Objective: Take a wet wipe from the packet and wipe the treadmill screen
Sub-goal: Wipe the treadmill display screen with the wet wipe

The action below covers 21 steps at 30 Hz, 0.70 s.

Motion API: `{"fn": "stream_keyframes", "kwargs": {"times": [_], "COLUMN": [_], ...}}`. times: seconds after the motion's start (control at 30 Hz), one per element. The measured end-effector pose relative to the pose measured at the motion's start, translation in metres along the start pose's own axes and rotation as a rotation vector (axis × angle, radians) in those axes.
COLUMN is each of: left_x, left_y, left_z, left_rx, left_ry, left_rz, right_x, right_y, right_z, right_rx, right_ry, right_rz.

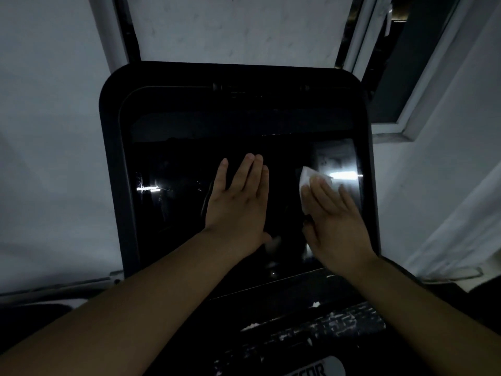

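Right hand (332, 213) flat on the wet wipe (309, 180), to rub the screen (176, 207). Left hand (238, 202) flat and empty, likely steadying the screen.

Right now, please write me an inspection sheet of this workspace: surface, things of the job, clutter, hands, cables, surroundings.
Surface: treadmill screen is dark and glossy, with bright light reflections at its left and right sides.
Job's things: white wet wipe lies on the screen's right part, under the right hand; the packet is not seen.
Clutter: white flecks on the dark panel below the screen.
Hands: left hand lies flat on the screen centre, fingers straight; right hand presses the wipe with straight fingers.
Cables: nothing seen.
Surroundings: pale wall behind; window frame at upper right.
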<state>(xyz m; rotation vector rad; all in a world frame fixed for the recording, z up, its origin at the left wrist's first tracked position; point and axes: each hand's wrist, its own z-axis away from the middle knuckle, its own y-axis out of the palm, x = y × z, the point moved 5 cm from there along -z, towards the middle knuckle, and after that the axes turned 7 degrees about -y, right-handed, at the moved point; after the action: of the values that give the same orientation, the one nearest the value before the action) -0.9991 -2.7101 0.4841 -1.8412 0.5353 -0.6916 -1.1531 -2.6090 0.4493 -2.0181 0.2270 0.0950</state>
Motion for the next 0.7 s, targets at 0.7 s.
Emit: {"fn": "stream_keyframes", "kwargs": {"times": [0.7], "left_x": [0.000], "left_y": [0.001], "left_z": [-0.002], "left_rx": [-0.009], "left_ry": [0.013], "left_rz": [-0.035], "right_x": [0.067], "right_y": [0.036], "right_z": [0.098], "right_rx": [-0.021], "right_ry": [-0.096], "right_rz": [-0.068]}}
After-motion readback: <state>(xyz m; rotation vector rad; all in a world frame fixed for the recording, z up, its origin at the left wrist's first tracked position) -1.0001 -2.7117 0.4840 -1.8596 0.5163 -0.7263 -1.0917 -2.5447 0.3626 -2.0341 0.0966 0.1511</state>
